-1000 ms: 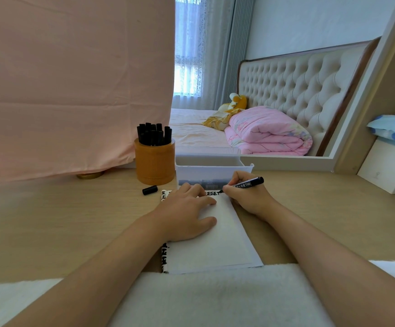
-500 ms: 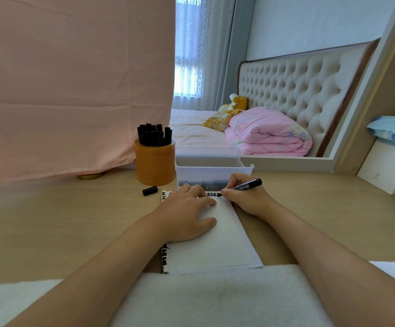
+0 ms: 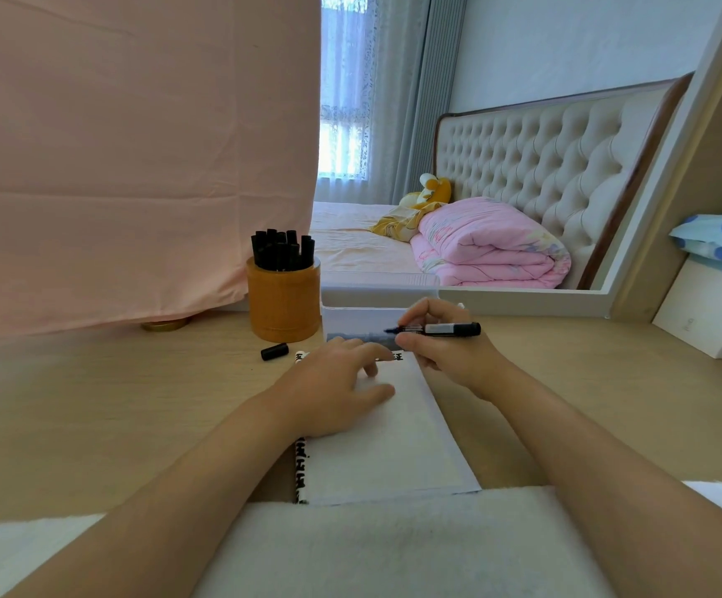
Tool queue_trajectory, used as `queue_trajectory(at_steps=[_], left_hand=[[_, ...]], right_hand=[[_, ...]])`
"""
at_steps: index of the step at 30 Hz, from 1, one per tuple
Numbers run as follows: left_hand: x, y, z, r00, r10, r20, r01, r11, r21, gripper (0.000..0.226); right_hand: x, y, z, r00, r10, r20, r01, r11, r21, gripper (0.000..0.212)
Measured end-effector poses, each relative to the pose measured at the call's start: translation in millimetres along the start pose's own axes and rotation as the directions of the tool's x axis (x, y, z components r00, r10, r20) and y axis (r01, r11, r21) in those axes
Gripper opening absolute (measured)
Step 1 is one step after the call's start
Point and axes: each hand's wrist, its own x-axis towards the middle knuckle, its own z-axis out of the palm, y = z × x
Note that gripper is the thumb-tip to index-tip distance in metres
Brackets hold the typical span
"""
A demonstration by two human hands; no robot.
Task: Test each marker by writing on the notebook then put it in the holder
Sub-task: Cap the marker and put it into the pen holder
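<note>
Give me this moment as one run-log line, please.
right hand: pinches uncapped marker, tip off page | left hand: rests on notebook | cap: on desk by holder

The left hand (image 3: 333, 386) rests flat on the open notebook (image 3: 387, 446), which lies on the tabletop (image 3: 91, 403). The right hand (image 3: 447, 353) pinches an uncapped marker (image 3: 441, 329) just above the notebook's far edge, held level with its tip pointing to 9 o'clock. From the notebook, the holder (image 3: 283, 306), full of black markers, stands at 11 o'clock. A loose cap (image 3: 274, 351) lies just in front of it, and a white bin (image 3: 357, 319) sits at 12 o'clock.
</note>
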Motion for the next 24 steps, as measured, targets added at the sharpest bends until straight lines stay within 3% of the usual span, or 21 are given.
queue_trajectory(at_steps=[3,7,9,11,14,19,21,24], left_hand=[[-2.8,-6.7,-14.8,0.981,-0.075,-0.179,0.035,0.976,-0.217,0.020],[-5.6,-35.2,-34.3,0.904,-0.206,-0.374,0.160,0.976,-0.150,0.010],[-8.0,-55.1,-39.2,0.896,-0.263,-0.359,0.266,0.963,-0.043,0.014],[-12.0,-71.9,-40.1,0.904,-0.312,-0.292,0.348,0.934,0.082,0.022],[-16.3,-83.7,-37.9,0.911,-0.373,-0.175,0.403,0.895,0.189,0.032],[-15.2,-87.8,-35.2,0.906,-0.404,-0.127,0.422,0.889,0.179,0.023],[-15.5,-86.0,-36.5,0.908,-0.382,-0.172,0.408,0.900,0.156,0.018],[-15.3,-76.5,-39.0,0.911,-0.281,-0.301,0.309,0.950,0.048,0.015]], right_hand=[[3.4,-15.3,1.9,0.999,-0.007,0.046,0.004,0.999,0.053,0.015],[2.4,-22.0,2.1,0.984,-0.020,0.179,0.020,1.000,0.001,0.031],[3.1,-22.6,3.7,0.962,-0.010,0.272,0.014,1.000,-0.011,0.040],[4.6,-26.5,7.6,0.936,0.078,0.342,-0.099,0.994,0.044,0.047],[4.5,-29.9,13.8,0.915,0.154,0.374,-0.183,0.982,0.043,0.046],[3.0,-30.8,20.6,0.935,0.126,0.333,-0.076,0.984,-0.159,0.025],[4.0,-30.8,22.3,0.947,0.107,0.301,-0.020,0.960,-0.279,0.016],[6.6,-24.2,26.2,0.975,0.072,0.212,0.014,0.926,-0.378,0.022]])
